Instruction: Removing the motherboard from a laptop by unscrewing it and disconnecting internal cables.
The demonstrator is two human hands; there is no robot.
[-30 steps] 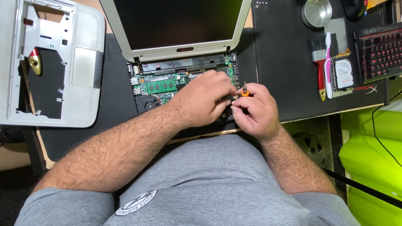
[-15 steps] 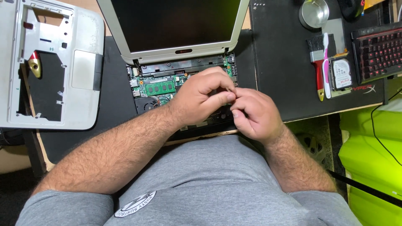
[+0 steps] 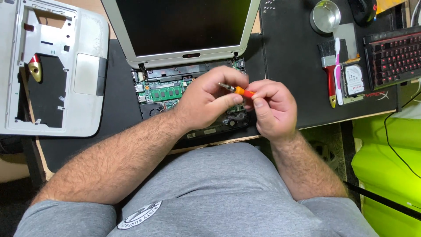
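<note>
Both our hands meet over the opened laptop (image 3: 175, 94) near the front edge of the desk (image 3: 298, 66). Our right hand (image 3: 272, 109) pinches the orange screwdriver (image 3: 239, 91) by its handle, fingers closed around it, while our left hand (image 3: 210, 103) curls beside it, fingertips touching the metal shaft. Just beyond them the green circuit board (image 3: 164, 93) lies bare. Toward the left edge rests the removed grey cover (image 3: 87, 105); toward the right edge, a red brush (image 3: 330, 79) and a keyboard (image 3: 392, 57).
</note>
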